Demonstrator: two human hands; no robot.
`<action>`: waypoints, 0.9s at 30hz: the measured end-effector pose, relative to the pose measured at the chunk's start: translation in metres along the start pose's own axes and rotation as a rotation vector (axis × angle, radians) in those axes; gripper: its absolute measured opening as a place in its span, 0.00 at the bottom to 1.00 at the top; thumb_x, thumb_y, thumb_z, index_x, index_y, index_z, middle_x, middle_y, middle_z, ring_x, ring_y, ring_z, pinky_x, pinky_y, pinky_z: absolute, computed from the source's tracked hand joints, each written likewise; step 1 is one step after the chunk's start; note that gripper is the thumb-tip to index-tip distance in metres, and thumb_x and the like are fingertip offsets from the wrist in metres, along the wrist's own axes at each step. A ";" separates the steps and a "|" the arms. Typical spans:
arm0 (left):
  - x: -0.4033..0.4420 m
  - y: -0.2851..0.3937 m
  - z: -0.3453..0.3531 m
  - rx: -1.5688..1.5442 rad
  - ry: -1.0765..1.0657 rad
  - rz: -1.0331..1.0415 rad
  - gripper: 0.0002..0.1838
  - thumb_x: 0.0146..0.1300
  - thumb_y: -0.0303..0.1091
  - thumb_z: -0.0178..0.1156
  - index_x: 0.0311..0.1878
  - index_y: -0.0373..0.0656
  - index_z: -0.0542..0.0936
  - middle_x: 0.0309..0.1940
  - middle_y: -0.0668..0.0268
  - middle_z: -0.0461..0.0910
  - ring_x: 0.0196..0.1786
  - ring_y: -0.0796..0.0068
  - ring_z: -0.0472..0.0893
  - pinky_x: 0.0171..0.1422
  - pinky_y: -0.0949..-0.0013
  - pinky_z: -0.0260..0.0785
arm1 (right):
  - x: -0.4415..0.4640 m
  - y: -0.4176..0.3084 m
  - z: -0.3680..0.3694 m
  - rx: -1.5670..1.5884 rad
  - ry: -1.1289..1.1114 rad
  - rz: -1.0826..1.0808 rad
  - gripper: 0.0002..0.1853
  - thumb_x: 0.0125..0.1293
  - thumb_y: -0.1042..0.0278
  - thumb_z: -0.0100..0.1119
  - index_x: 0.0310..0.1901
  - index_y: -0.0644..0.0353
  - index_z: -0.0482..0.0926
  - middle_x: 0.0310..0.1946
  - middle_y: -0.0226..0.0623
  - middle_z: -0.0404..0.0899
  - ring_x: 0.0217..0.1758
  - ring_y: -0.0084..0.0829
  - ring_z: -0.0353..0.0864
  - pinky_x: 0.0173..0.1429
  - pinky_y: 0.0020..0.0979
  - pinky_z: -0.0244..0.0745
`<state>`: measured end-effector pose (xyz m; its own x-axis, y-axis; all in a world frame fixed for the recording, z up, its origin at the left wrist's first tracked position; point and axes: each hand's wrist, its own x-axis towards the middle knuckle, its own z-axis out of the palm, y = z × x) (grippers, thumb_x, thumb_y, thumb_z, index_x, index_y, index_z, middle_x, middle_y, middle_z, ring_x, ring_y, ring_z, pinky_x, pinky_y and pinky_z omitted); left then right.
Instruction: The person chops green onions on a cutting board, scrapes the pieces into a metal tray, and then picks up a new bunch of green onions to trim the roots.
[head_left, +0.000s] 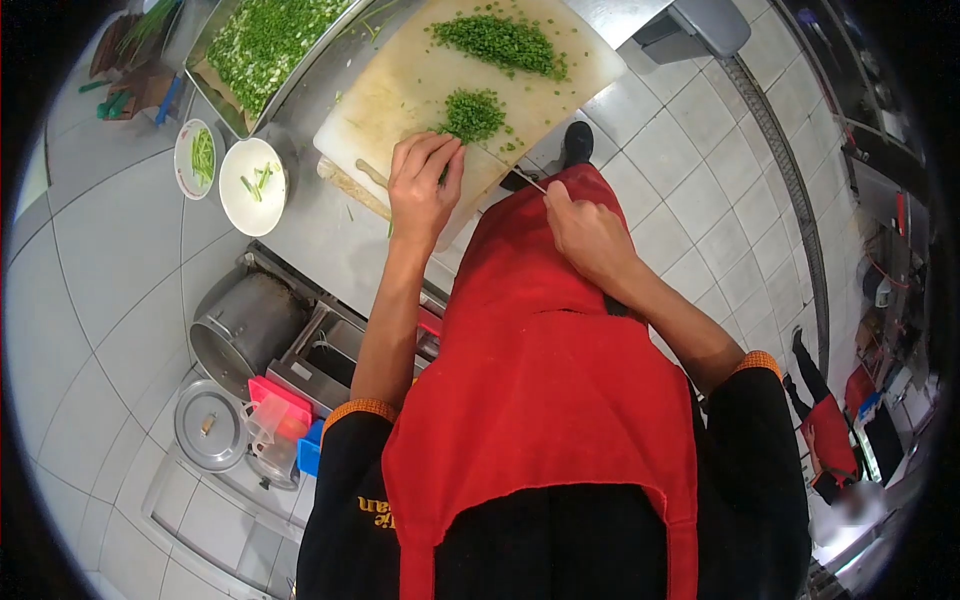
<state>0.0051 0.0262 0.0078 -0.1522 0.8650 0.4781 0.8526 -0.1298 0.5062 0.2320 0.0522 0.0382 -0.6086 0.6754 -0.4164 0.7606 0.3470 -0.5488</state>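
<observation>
On the pale cutting board, my left hand has its fingers curled down over a bunch of green onions, mostly hidden beneath them. A small heap of chopped green onion lies just beyond my fingertips. Farther up the board is a longer pile of chopped green onion. My right hand is closed around the handle of a knife at the board's near right side. Its thin blade points toward my left hand; the far part of the blade is hard to make out.
Left of the board stand a metal tray full of chopped green onion, a white bowl and a smaller bowl with green strips. A large pot and a round lid are lower left. Another person is far right.
</observation>
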 end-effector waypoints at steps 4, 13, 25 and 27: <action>-0.002 0.002 -0.002 -0.008 0.001 -0.019 0.10 0.47 0.22 0.72 0.35 0.41 0.84 0.38 0.63 0.81 0.44 0.63 0.80 0.49 0.65 0.74 | 0.006 -0.009 -0.004 0.056 0.087 -0.030 0.08 0.69 0.66 0.46 0.37 0.61 0.62 0.16 0.53 0.74 0.21 0.57 0.77 0.24 0.55 0.71; -0.002 0.003 -0.018 0.014 -0.033 -0.011 0.15 0.43 0.27 0.75 0.36 0.42 0.83 0.44 0.60 0.79 0.50 0.59 0.79 0.52 0.61 0.74 | 0.006 -0.004 -0.005 0.089 0.091 0.008 0.07 0.67 0.68 0.46 0.38 0.61 0.62 0.17 0.54 0.75 0.22 0.59 0.77 0.26 0.59 0.71; -0.005 0.002 -0.010 -0.028 -0.060 -0.014 0.11 0.47 0.23 0.72 0.36 0.40 0.83 0.39 0.61 0.80 0.46 0.60 0.80 0.50 0.63 0.75 | 0.020 -0.011 -0.006 0.083 0.050 -0.007 0.07 0.66 0.68 0.46 0.38 0.62 0.62 0.18 0.55 0.76 0.24 0.60 0.78 0.27 0.58 0.73; -0.007 0.002 -0.010 -0.025 -0.049 -0.008 0.11 0.47 0.22 0.71 0.36 0.39 0.83 0.38 0.61 0.81 0.45 0.61 0.81 0.49 0.64 0.75 | 0.021 -0.014 -0.005 0.089 0.042 -0.022 0.07 0.66 0.68 0.46 0.38 0.61 0.62 0.18 0.56 0.76 0.24 0.60 0.79 0.27 0.58 0.73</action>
<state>0.0024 0.0153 0.0128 -0.1339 0.8889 0.4382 0.8385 -0.1340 0.5282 0.2096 0.0652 0.0409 -0.6134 0.6957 -0.3738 0.7230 0.3041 -0.6204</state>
